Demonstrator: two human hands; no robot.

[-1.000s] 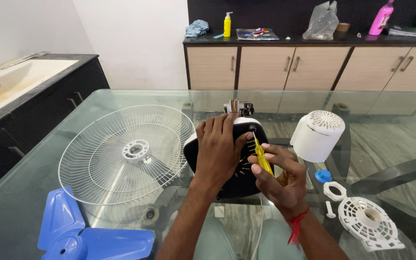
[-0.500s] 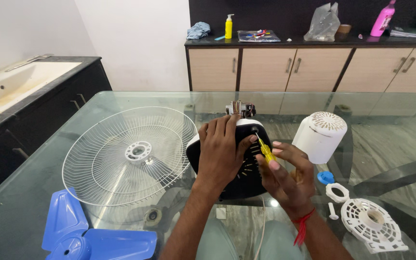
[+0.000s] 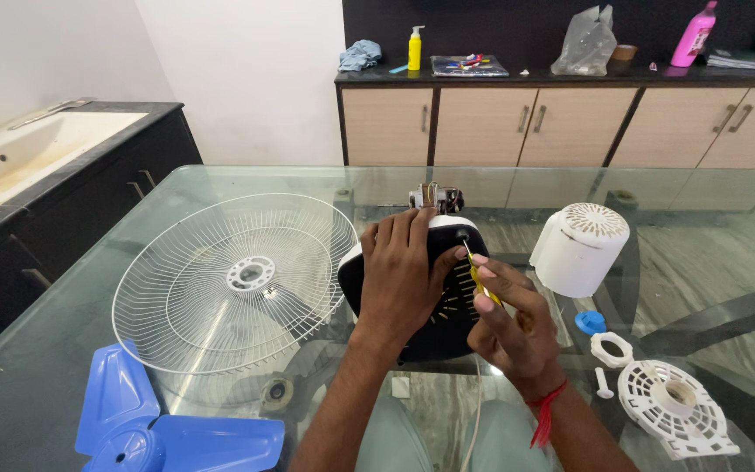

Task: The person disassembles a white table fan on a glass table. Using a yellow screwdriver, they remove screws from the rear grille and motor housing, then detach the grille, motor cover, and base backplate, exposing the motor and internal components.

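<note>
Centrally, one black fan housing (image 3: 434, 297) under flat left hand (image 3: 399, 275); right hand (image 3: 513, 319) pinching one yellow screwdriver (image 3: 481, 278); one wire guard (image 3: 233, 280) left, open glass beyond.

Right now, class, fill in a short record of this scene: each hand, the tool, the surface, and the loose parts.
Left hand: pressed flat on the black fan housing
Right hand: grips a yellow screwdriver, tip at the housing's top
Surface: glass table
Left of housing: white wire guard, blue fan blade
Right of housing: white motor cover, white vented plate
</note>
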